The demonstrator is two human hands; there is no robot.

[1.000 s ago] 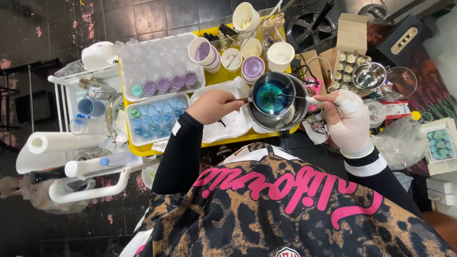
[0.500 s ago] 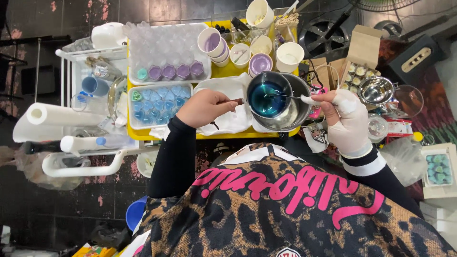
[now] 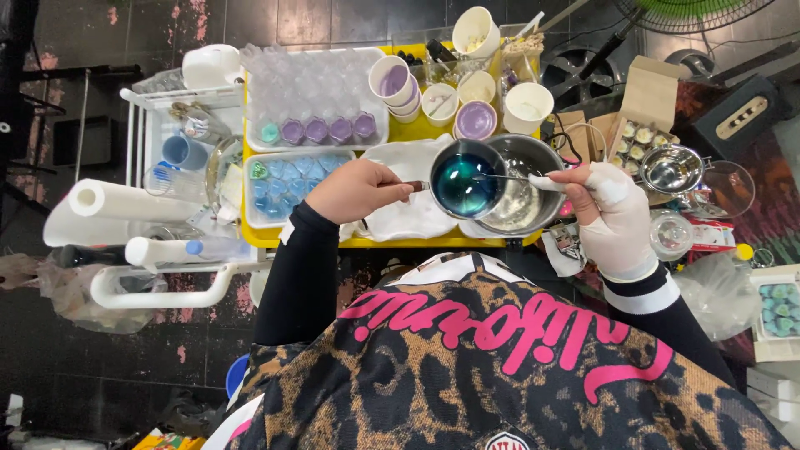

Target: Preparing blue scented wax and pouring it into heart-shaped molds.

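The left hand (image 3: 354,190) is gripping the blue-filled saucepan (image 3: 465,185), now steadier over the steel bowl (image 3: 523,196), while the gloved right hand (image 3: 607,208) is pinching a stirring rod (image 3: 510,177)

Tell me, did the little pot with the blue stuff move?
Yes. The small pot of blue liquid, held by the left hand, slid left off the middle of the steel bowl to its left rim, nearer the white tray.

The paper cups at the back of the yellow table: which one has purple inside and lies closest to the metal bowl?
The low purple cup directly behind the metal bowl; the other purple one tops a stack further left, and the rest are white or cream inside.
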